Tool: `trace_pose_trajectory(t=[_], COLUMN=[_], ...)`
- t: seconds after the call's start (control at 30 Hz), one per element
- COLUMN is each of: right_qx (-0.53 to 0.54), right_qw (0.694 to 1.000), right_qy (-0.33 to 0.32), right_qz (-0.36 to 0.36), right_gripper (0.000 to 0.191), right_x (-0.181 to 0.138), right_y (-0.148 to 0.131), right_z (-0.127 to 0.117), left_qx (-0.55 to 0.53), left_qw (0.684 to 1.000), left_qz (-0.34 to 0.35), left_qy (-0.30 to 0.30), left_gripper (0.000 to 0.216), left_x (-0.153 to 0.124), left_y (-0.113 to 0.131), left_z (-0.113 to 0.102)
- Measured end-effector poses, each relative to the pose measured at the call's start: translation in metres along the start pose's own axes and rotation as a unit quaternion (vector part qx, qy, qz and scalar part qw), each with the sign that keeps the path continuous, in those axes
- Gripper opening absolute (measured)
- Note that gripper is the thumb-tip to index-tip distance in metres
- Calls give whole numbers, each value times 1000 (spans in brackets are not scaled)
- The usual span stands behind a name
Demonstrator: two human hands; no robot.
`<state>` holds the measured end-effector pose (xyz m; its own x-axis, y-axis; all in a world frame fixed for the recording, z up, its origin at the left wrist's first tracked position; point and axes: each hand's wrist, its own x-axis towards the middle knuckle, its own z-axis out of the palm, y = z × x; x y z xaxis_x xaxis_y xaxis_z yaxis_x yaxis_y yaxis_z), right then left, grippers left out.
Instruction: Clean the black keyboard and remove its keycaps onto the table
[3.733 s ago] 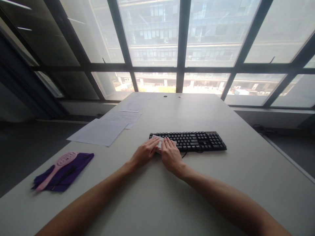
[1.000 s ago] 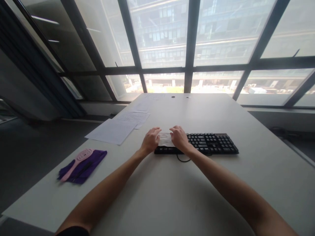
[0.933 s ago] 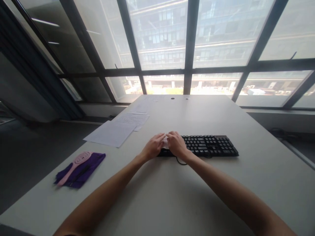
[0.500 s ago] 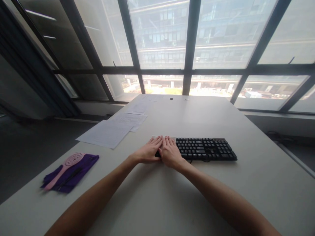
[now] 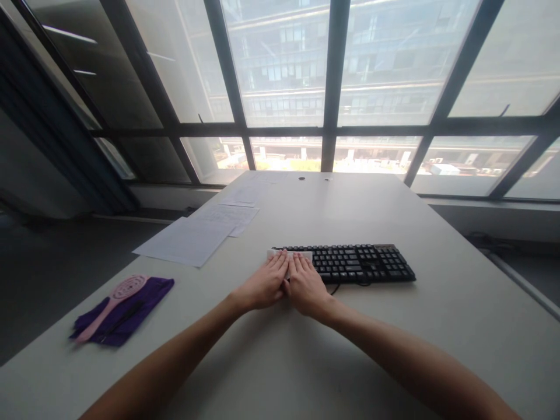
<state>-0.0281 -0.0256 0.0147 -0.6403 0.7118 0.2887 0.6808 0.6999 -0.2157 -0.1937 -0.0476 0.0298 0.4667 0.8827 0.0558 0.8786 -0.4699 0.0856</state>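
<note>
White wipe (image 5: 291,255): lay folded over the left end of the black keyboard (image 5: 365,263), with a strip of it showing beyond the fingertips.
Grip: the left hand (image 5: 261,287) and right hand (image 5: 307,286) lay palm-down and side by side. The fingers were straight and together, curled around nothing, and pressed flat on the wipe.
Doing it well: in my judgement, light, even pressure from both palms suited this best, with the wipe kept flat along the key rows so it neither bunched nor caught a keycap. The keyboard looked free to slide, so one hand might have steadied it.
Cable (image 5: 335,287): a dark loop showed at the keyboard's near edge, just beside the right wrist.
Worktop (image 5: 394,350): pale and broad, it carried everything.
Count: two hands, one wipe and one keyboard. Well off to the left lay one pink hairbrush (image 5: 111,304) on one purple cloth (image 5: 151,290). There were at least three paper sheets (image 5: 188,240), overlapping, the far ones too faint to count surely.
</note>
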Motion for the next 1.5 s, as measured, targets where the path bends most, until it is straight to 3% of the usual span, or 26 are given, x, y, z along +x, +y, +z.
trace_pose_trajectory(t=[0.17,0.33,0.7,0.93,1.17,1.5], right_qx=[-18,-64,-117,-117,-111,-76], right_qw=[1000,997,986,978,977,987], right_qy=[15,36,63,50,60,64], right_qz=[4,16,103,168,169,128], right_gripper=[65,59,58,57,60,66], right_x=[-7,-19,-63,-93,-93,-96], right_y=[11,29,77,97,105,96], right_z=[-2,-7,-28,-43,-37,-36], left_qx=[-12,-13,-35,-42,-43,-105], left_qw=[1000,998,987,978,980,974], left_qz=[15,47,151,202,195,197], left_qy=[-16,-33,-33,-22,-11,-42], left_gripper=[85,90,95,99,99,81], left_x=[7,31,96,123,127,110], left_y=[6,19,63,93,92,79], left_z=[-3,2,14,28,33,11])
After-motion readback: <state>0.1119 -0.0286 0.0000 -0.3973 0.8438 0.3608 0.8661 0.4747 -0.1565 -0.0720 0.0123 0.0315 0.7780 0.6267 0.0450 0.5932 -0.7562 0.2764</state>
